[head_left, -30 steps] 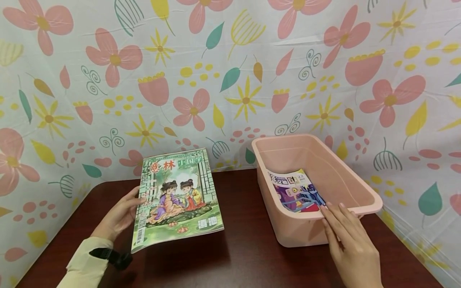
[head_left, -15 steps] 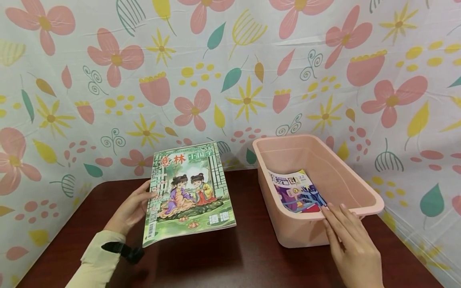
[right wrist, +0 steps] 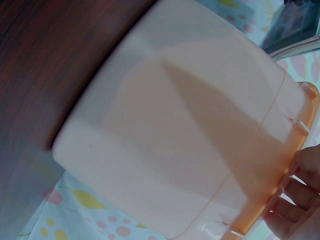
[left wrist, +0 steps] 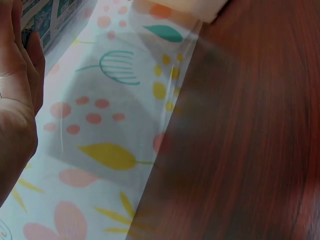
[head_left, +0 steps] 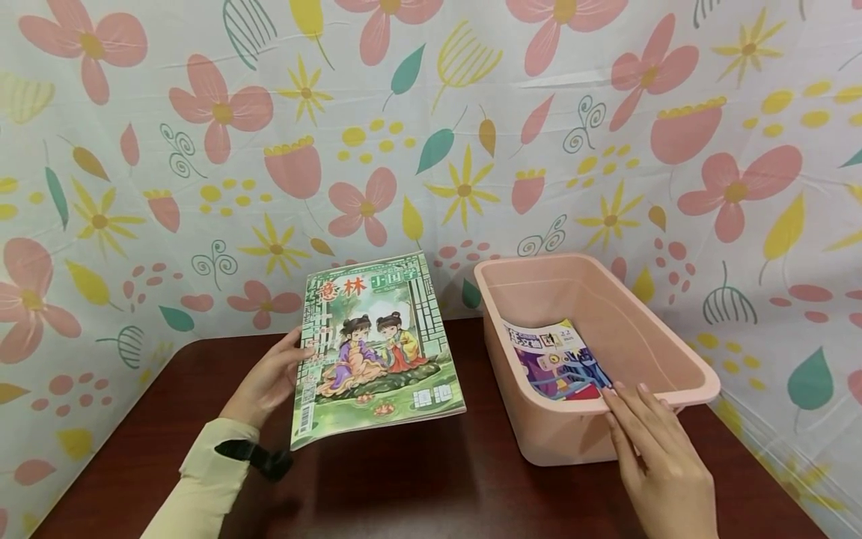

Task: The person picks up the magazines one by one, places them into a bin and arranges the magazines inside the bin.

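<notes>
My left hand (head_left: pixel 269 378) holds a green magazine (head_left: pixel 377 352) by its left edge, thumb over the cover and the other fingers hidden beneath. Held tilted above the table, the magazine shows two cartoon children in robes under a red and green title. In the left wrist view, the hand (left wrist: pixel 17 95) appears at the left border. My right hand (head_left: pixel 663 457) holds the near rim of a pink plastic bin (head_left: pixel 539 434), fingers laid over the lip. The right wrist view has its fingers (right wrist: pixel 295 200) at the rim. Inside the bin lies a purple and white magazine (head_left: pixel 555 359).
The dark red-brown wooden table (head_left: pixel 404 494) carries the bin on its right side. Behind and around it hangs a white cloth (head_left: pixel 431 112) printed with flowers and leaves. A black strap (head_left: pixel 252 457) circles the left wrist over a cream sleeve.
My left hand has carried the green magazine to the right and slightly up, closer to the bin. The right hand and the bin have stayed put.
</notes>
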Tool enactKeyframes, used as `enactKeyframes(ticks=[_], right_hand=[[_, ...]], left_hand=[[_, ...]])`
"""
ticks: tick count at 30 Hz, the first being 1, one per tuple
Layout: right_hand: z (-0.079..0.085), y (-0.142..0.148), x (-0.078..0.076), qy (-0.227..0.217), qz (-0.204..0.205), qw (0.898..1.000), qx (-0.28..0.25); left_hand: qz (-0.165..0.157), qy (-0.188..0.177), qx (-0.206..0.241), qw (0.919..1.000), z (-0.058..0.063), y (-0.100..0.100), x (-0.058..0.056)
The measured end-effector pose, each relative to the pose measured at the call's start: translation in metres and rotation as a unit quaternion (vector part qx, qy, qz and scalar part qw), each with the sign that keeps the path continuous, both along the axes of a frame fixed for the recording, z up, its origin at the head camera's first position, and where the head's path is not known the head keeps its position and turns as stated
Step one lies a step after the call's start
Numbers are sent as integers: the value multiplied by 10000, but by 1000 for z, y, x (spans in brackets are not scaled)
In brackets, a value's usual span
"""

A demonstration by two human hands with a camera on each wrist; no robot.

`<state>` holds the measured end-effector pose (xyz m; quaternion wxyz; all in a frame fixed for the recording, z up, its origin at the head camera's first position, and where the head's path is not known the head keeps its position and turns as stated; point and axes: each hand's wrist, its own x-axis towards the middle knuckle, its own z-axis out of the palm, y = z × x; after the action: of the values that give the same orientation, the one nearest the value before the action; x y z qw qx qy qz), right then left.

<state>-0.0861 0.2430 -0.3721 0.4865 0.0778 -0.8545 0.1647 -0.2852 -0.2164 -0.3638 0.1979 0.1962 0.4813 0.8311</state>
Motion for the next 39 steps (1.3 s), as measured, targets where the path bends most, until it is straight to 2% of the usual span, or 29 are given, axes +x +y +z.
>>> enactKeyframes(ticks=[6,12,18,25,29,39], right_hand=[[-1,0,-2,214,50,9998,-31],[-5,1,-6,590,108,9982,-83],[-5,1,-6,556,104,9984,-90],[-2,0,-2,153,62,9998,-90],[-1,0,-1,74,40,9999,-97],[-4,0,-7,706,159,9973,-139]], left_hand=[[-58,48,29,10000,3,13,-3],[-138,-102,213,9996,15,30,-2],[-219,-139,355,9990,24,47,-1],[-37,-93,144,9998,33,68,-1],[6,-169,160,9997,34,79,-6],[124,-243,16,9996,35,110,-12]])
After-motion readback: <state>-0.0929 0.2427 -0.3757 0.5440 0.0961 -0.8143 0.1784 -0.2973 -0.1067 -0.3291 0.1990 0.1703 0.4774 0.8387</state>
